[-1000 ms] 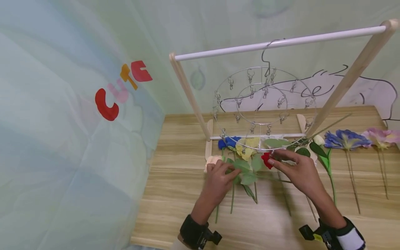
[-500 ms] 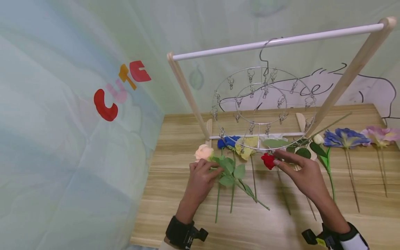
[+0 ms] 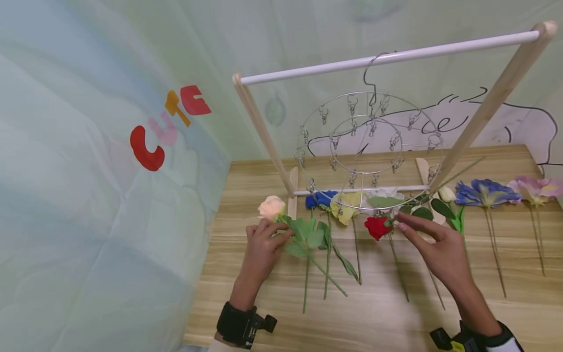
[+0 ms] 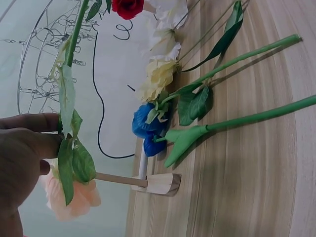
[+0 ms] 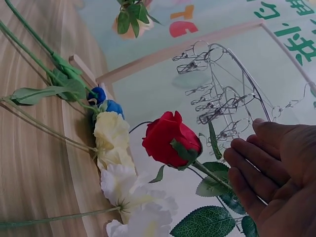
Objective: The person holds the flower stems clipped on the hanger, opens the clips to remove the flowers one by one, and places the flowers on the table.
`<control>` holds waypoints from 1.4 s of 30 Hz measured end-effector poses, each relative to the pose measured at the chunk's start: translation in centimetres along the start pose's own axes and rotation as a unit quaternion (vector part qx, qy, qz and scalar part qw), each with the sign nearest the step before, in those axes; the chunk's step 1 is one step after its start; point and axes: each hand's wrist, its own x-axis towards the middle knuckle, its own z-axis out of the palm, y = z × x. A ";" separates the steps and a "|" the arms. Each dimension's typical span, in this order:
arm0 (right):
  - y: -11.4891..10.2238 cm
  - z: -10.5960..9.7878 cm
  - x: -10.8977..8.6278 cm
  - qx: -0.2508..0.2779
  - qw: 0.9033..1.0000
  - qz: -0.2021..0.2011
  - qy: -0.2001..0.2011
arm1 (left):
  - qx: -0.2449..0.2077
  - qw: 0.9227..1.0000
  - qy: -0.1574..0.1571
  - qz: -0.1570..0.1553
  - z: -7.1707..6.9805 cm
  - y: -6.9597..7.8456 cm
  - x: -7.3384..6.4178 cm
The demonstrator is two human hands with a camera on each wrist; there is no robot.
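My left hand (image 3: 263, 247) pinches an artificial peach rose (image 3: 271, 208) just below its bloom, the leafy stem slanting down to the right. In the left wrist view the peach bloom (image 4: 74, 197) hangs under my fingers. At the front of a round wire clip hanger (image 3: 366, 80) is a red rose (image 3: 377, 228), its stem pointing back to the right. My right hand (image 3: 442, 252) is beside this rose, thumb and forefinger close to its stem and the hanger's rim. In the right wrist view those fingers (image 5: 252, 163) look fairly straight, with nothing visible between them.
A wooden stand with a white bar (image 3: 396, 58) carries the hanger. Along the table (image 3: 246, 190) lie a blue flower (image 3: 325, 198), a yellow flower (image 3: 347, 205), a white tulip (image 3: 447, 194), a blue-violet flower (image 3: 488, 193) and a pink flower (image 3: 534, 190).
My left hand has drawn the peach rose leftward, away from the hanger. My right hand has shifted slightly right and back from the red rose, whose bloom now shows more fully.
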 end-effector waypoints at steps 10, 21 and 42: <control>0.4 -0.3 -0.4 0.033 0.999 0.007 0.018 | -0.012 1.000 0.025 0.004 -0.1 -1.5 0.0; 0.6 -0.1 -0.5 0.048 0.999 0.018 0.018 | -0.004 1.000 -0.006 -0.002 0.1 -3.0 -0.3; 1.1 0.2 -0.9 0.058 0.998 0.029 0.008 | 0.031 0.994 -0.103 -0.005 1.0 -5.4 -0.8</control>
